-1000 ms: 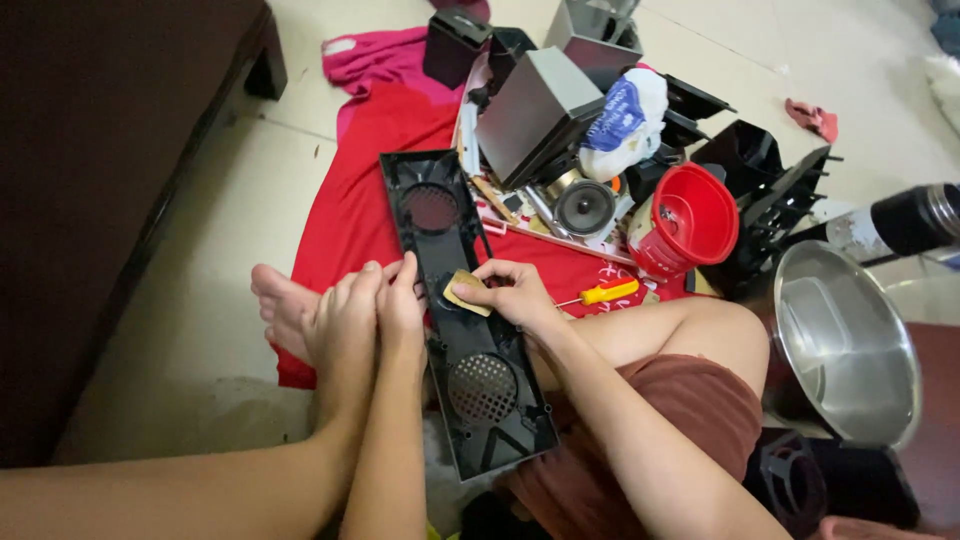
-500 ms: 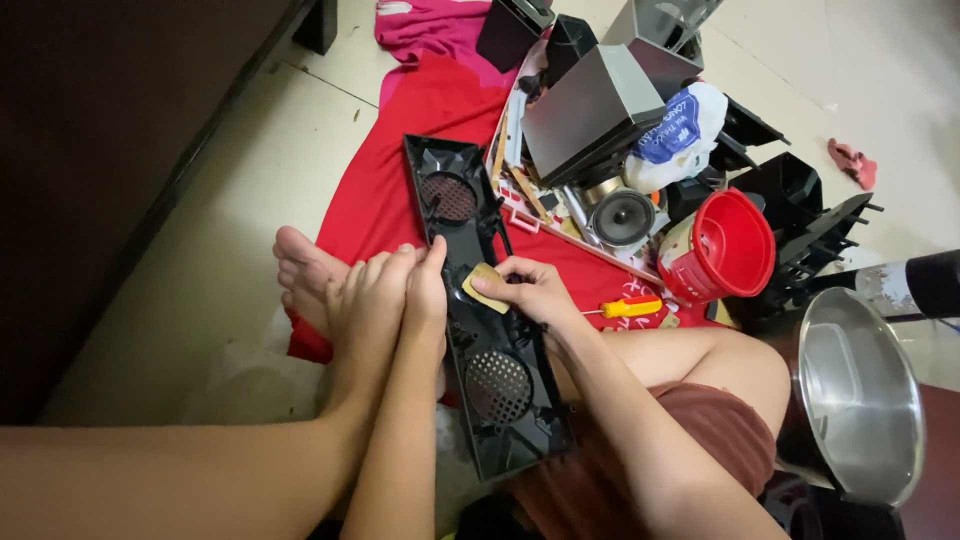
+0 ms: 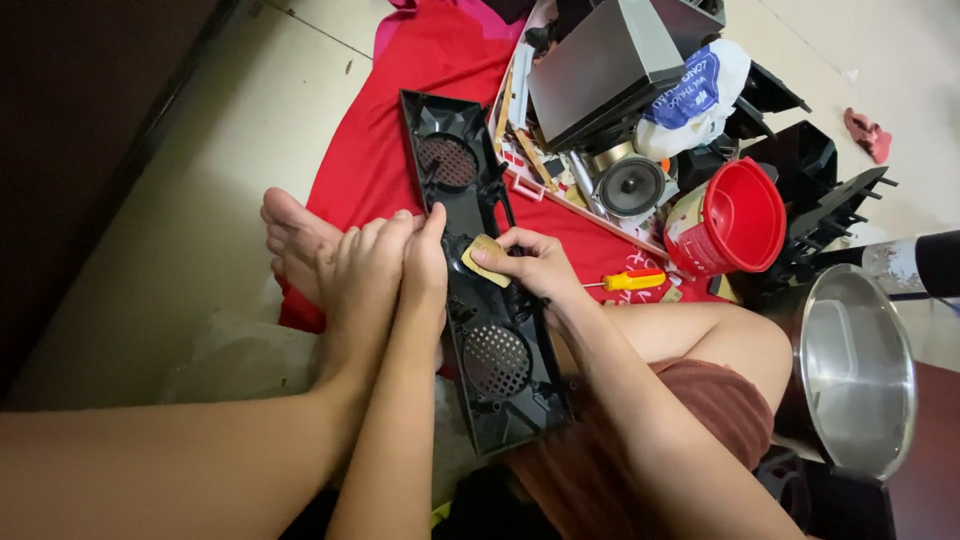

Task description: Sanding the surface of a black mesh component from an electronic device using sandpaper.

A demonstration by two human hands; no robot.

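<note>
- Since a moment ago the view has closed in; both hands stay on the long black plastic panel, which lies on the red cloth at 12 o'clock from the person's lap.
- The right hand has its fingers closed on a small tan pad against the panel.
- The left hand has its fingers pressed flat along the panel's left edge.
- Round mesh grilles; a glossy red bucket sits at 3 o'clock.

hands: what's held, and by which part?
Right hand pinches a small tan piece by its right end, over the black speaker panel. Left hand steadies the panel's left edge.
</note>
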